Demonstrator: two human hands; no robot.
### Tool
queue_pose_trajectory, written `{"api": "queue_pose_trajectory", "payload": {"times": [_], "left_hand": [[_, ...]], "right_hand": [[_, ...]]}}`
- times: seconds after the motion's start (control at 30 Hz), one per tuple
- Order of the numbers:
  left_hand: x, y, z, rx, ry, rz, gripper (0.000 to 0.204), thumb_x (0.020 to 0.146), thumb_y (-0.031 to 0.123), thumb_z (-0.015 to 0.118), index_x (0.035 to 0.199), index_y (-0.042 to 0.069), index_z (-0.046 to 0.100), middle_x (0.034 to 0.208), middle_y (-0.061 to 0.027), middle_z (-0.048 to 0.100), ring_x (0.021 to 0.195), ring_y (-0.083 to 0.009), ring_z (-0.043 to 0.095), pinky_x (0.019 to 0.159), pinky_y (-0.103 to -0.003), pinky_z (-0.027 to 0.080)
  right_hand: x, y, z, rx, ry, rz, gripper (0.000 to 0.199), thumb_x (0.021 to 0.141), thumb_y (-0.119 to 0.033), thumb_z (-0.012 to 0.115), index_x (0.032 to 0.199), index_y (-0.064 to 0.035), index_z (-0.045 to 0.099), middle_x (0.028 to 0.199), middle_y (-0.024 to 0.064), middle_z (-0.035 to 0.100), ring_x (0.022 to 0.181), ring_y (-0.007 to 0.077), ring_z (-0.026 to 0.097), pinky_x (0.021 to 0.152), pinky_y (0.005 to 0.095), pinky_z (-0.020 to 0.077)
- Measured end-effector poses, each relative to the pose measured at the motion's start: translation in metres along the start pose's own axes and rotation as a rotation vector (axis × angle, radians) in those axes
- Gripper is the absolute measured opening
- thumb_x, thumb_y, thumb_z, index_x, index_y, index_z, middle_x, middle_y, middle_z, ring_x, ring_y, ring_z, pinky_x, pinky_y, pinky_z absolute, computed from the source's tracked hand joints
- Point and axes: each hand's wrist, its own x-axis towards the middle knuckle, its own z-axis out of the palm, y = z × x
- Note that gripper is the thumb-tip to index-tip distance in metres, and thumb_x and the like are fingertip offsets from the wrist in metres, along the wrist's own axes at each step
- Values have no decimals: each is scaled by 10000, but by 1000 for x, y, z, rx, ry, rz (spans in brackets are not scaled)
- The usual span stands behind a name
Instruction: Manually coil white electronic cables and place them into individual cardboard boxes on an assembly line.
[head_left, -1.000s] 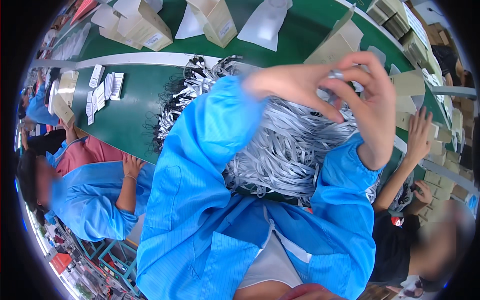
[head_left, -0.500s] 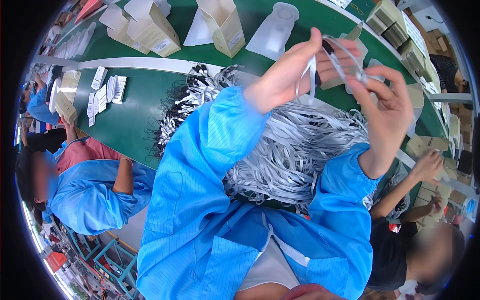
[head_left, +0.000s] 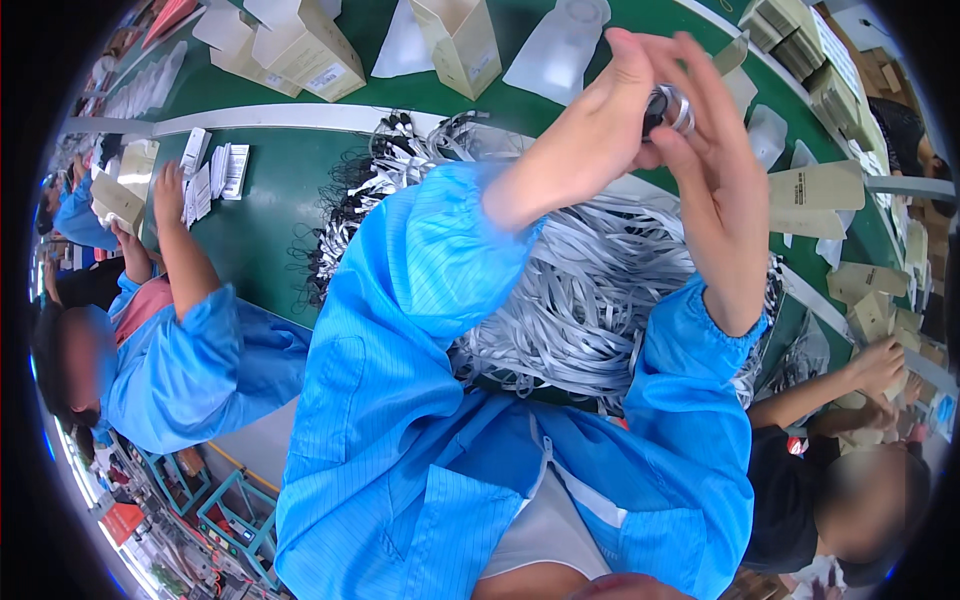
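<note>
Above the far side of the bench, both of my hands meet around one grey lanyard (head_left: pixel 682 110) with a black end piece, wound into a small coil. My left hand (head_left: pixel 612 115) holds it from the left, its thumb up and its other fingers partly hidden behind the coil. From the right, my right hand (head_left: pixel 722 165) closes on the coil, thumb below and fingers above. Under my forearms lies a large heap of grey flat lanyards (head_left: pixel 570 290). Their black clips and thin cord loops (head_left: pixel 345 225) bunch at the heap's left.
Open cream boxes (head_left: pixel 310 50) and frosted plastic bags (head_left: pixel 560 50) stand beyond the white divider strip (head_left: pixel 290 115). Labelled slips (head_left: pixel 215 180) lie on the green bench (head_left: pixel 275 200). Co-workers sit left (head_left: pixel 190 370) and right (head_left: pixel 800 500), their hands on boxes and slips.
The lanyard's loose loops have become a tight coil, and my right hand has moved left against my left. The left co-worker's hand now reaches to the slips.
</note>
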Motion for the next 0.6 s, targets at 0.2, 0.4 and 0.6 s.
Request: {"api": "queue_pose_trajectory", "payload": {"times": [0.2, 0.4, 0.6], "left_hand": [[-11, 13, -5, 540, 118, 255, 531, 1038, 510, 419, 1303, 52, 470, 892, -203, 659, 832, -323, 678, 686, -381, 537], [-13, 78, -30, 963, -6, 250, 481, 877, 49, 737, 1305, -24, 532, 1082, -151, 693, 960, -258, 675, 841, -337, 508], [4, 65, -128, 1308, 495, 856, 726, 787, 214, 877, 1364, 18, 482, 1154, -126, 689, 953, -261, 627, 880, -374, 515]], "right_hand": [[-13, -4, -4, 45, -54, 69, 219, 873, 63, 706, 1091, 52, 719, 941, 101, 759, 845, 134, 723, 751, 221, 566], [-13, 1, -26, 121, -14, 37, 149, 874, 119, 657, 1000, 90, 732, 1003, 143, 752, 880, 164, 724, 745, 256, 605], [-14, -9, -44, 176, 9, 118, 149, 876, 134, 639, 992, 107, 727, 1005, 187, 742, 897, 212, 730, 733, 286, 630]]}}
